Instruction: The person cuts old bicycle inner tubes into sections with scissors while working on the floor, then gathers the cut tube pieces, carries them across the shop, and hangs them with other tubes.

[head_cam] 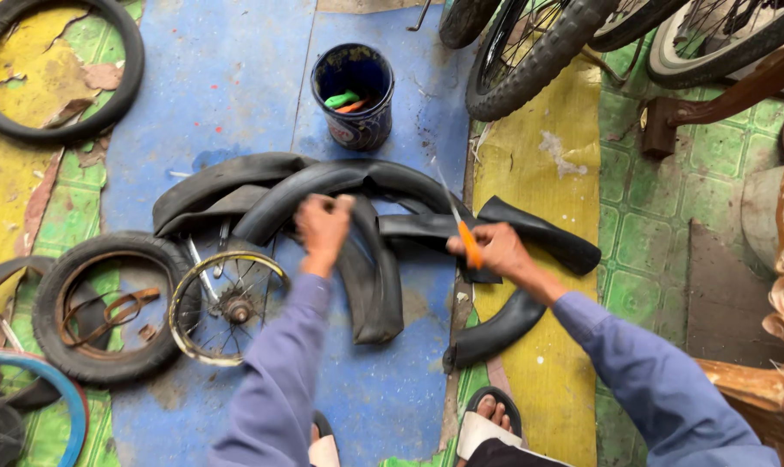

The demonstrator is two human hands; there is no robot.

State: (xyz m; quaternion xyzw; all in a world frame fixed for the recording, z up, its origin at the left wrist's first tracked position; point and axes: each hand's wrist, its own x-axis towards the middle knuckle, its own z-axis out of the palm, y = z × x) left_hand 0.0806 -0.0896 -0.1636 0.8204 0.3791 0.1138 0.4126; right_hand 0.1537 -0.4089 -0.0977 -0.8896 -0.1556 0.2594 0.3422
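On the floor (236,78), left hand (323,227) grips inner tube (370,277).

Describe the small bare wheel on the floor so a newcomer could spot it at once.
Start at the blue floor mat and go to its lower left edge, beside the worn black tyre lying flat. The small spoked wheel lies just right of that tyre, below the left hand. Unlike the rubber around it, it is a bare metal rim with thin spokes and a hub.
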